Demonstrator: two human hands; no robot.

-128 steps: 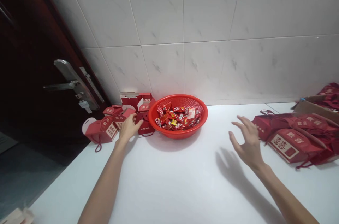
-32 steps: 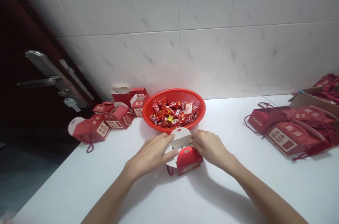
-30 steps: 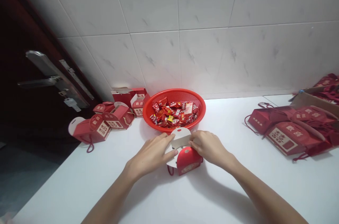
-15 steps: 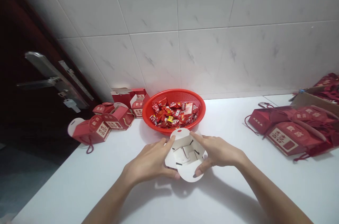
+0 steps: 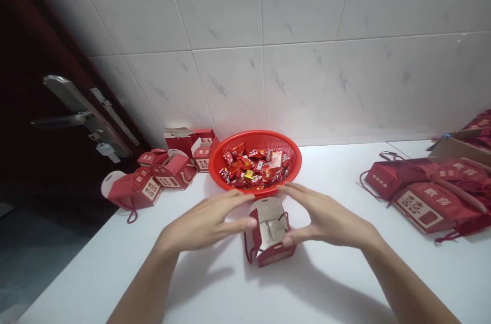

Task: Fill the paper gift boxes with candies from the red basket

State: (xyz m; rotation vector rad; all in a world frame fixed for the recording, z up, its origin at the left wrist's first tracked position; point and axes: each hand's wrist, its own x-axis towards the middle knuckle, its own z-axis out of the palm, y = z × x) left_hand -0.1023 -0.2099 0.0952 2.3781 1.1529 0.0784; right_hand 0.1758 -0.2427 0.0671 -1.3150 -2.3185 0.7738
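While the white desk [image 5: 326, 173] lies beneath, a red perforated basket [image 5: 264, 139] stands near its back edge. The left hand [image 5: 203, 224] and right hand [image 5: 333, 219] flank a small red paper box [image 5: 276, 255], each grip spread; whether the right thumb touches it, I cannot tell. It stands open just in front of the basket, folded flaps [image 5: 269, 229] across its pale base. Wrapped sweets [image 5: 255, 166] lie heaped in the basket.

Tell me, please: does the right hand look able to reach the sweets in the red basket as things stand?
Probably yes. The right hand is open by the box, fingers pointing toward the near rim of the red basket. The sweets lie uncovered, and only that rim seems in the way.
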